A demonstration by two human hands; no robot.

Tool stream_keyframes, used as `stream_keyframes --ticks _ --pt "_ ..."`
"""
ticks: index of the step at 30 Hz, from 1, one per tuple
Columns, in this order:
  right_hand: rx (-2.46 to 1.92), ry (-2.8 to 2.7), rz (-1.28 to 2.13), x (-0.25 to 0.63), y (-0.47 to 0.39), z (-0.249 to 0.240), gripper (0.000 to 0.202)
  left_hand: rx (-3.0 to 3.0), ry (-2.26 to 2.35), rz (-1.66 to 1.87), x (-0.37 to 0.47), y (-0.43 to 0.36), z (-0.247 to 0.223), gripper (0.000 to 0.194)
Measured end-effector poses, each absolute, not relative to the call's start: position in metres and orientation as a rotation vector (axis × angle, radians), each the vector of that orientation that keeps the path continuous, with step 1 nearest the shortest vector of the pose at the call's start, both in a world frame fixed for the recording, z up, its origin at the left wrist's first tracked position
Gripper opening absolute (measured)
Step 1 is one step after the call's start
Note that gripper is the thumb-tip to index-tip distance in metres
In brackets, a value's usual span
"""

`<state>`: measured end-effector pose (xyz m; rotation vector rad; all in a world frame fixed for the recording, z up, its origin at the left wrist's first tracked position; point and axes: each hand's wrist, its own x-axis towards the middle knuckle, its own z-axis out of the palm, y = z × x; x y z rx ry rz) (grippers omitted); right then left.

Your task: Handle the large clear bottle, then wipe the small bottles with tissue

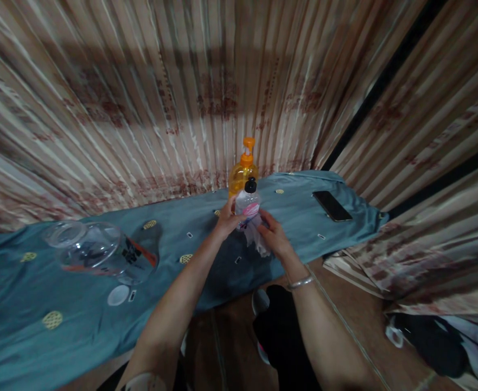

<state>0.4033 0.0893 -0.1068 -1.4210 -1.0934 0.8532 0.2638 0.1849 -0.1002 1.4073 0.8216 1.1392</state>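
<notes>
A small clear bottle (243,202) with a black cap and a pink-and-white label stands upright in the grip of my left hand (225,218), whose fingers wrap round its left side. My right hand (274,233) pinches a thin white tissue (255,237) against the lower right of the bottle, and part of it hangs down below. Just behind the bottle is a yellow pump bottle (237,177) with an orange pump head. The small bottle partly hides it.
On the blue-green cloth (173,217), a large clear plastic jar (100,247) lies at the left, with a white round lid (118,295) in front. A black phone (331,206) rests at the right. Patterned curtains (206,98) hang behind and to the right.
</notes>
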Motion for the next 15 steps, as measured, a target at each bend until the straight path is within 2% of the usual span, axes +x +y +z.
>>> stream_keyframes --ticks 7,12,15 --pt "-1.41 -1.111 0.909 0.4 0.07 -0.114 0.043 1.411 1.052 1.239 0.253 0.159 -0.094 0.041" --pt "-1.387 -1.092 0.976 0.385 0.062 -0.116 0.042 1.427 1.215 1.44 0.196 0.097 -0.078 0.045" --pt "-1.35 -1.078 1.048 0.367 0.061 -0.115 0.04 1.459 1.288 1.582 0.146 0.048 -0.058 0.069"
